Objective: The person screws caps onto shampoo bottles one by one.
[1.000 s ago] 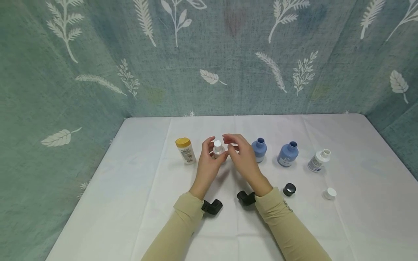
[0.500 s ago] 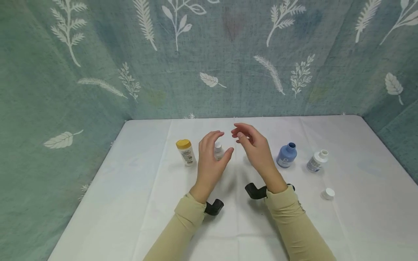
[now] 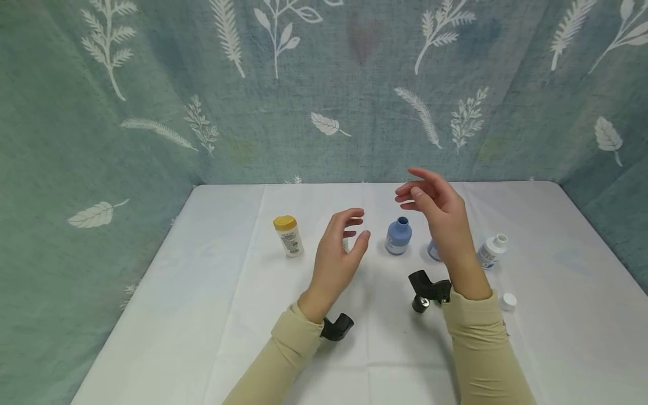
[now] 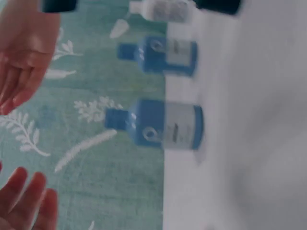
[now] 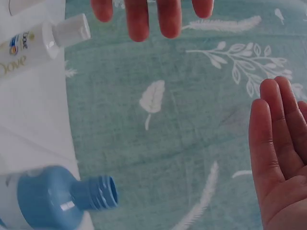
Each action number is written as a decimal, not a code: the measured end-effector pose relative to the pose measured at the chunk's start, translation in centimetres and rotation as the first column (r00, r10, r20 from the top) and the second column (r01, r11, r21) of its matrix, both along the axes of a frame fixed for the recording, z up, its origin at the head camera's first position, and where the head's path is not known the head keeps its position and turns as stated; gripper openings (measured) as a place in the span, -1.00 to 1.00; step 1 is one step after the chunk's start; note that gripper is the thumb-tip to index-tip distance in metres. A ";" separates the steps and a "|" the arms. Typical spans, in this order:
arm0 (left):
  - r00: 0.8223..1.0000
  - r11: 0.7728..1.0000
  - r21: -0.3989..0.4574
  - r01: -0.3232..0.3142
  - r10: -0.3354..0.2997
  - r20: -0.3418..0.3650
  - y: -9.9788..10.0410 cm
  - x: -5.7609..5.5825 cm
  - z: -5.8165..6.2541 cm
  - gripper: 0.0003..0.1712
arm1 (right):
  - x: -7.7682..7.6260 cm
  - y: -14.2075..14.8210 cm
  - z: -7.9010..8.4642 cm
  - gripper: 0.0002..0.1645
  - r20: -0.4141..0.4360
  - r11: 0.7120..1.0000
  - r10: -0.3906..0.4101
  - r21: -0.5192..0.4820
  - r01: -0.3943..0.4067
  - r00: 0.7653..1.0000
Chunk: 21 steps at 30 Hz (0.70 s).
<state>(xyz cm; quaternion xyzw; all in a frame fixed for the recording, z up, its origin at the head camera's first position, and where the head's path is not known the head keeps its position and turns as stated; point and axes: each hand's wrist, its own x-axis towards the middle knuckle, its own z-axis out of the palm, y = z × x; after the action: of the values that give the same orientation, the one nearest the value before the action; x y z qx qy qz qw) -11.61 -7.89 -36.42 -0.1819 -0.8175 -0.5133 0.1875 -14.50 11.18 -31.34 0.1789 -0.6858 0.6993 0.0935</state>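
Note:
My left hand (image 3: 335,261) is raised with fingers relaxed and holds nothing. Mostly hidden behind it in the head view is a small white Dove bottle (image 5: 29,48), which shows with its white cap on in the right wrist view. Further right, my right hand (image 3: 442,219) is also empty, its fingers loosely bent above the row of bottles. An uncapped blue bottle (image 3: 398,236) stands between the two hands. The right hand and forearm partly cover a second blue bottle (image 3: 433,251), seen whole as the upper blue bottle (image 4: 165,55) in the left wrist view.
A white bottle with a yellow cap (image 3: 289,236) stands left of the hands. On the right is an uncapped white bottle (image 3: 491,252). Nearer lie a white cap (image 3: 508,302) and a black cap (image 3: 420,305) beside the right wrist camera. Patterned cloth (image 3: 324,90) hangs behind the table.
Both hands have come away from the white Dove bottle. The right hand has moved right and upward over the blue bottles; the left has shifted slightly right, its fingers opening.

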 end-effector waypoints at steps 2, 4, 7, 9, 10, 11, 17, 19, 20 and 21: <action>0.999 0.999 -0.016 0.031 -0.030 0.032 0.1 0.1 0.3 -0.57 | 0.0 0.4 0.3 -0.55 0.002 1.000 0.004 0.025 -0.004 1.000; 0.998 0.998 -0.054 0.041 -0.039 0.055 0.2 0.1 0.4 -0.57 | 0.0 0.7 0.5 -0.55 0.003 0.997 0.014 0.073 -0.014 1.000; 0.995 0.994 -0.092 0.055 -0.047 0.088 1.1 -0.3 0.3 -0.57 | 0.3 1.7 0.5 -0.56 -0.009 0.981 0.014 0.194 -0.012 1.000; 0.990 0.996 -0.071 0.058 -0.049 0.129 1.2 -0.5 0.1 -0.56 | 0.4 2.0 0.4 -0.58 -0.016 0.962 0.030 0.272 -0.024 0.999; 0.987 0.996 -0.060 0.067 -0.057 0.149 1.5 -0.7 0.1 -0.55 | 0.6 2.3 0.2 -0.59 -0.023 0.949 0.026 0.316 -0.017 0.999; 0.983 0.996 -0.047 0.075 -0.066 0.169 1.8 -0.9 0.1 -0.54 | 0.7 2.6 0.1 -0.61 -0.028 0.935 0.026 0.353 -0.015 0.999; 0.959 0.997 0.041 0.068 -0.077 0.274 3.5 -1.7 -0.4 -0.52 | 1.2 4.2 -0.9 -0.72 0.008 0.865 0.054 0.499 -0.051 0.998; 0.949 0.996 0.068 0.055 -0.073 0.308 3.9 -1.9 -0.7 -0.51 | 1.3 4.7 -1.6 -0.72 0.034 0.848 0.062 0.525 -0.071 0.998; 0.944 0.996 0.075 0.049 -0.071 0.321 4.0 -2.0 -0.9 -0.50 | 1.3 4.9 -1.9 -0.71 0.047 0.842 0.065 0.534 -0.080 0.997; 0.940 0.995 0.085 0.044 -0.070 0.333 4.1 -2.1 -1.1 -0.49 | 1.3 5.1 -2.3 -0.71 0.059 0.837 0.067 0.541 -0.088 0.996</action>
<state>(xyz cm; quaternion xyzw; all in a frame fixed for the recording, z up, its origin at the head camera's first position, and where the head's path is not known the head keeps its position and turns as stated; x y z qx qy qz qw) -13.73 -3.77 -37.53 -0.1081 -0.8116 -0.5728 0.0375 -13.20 16.32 -33.69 0.2125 -0.8494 0.4831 -0.0023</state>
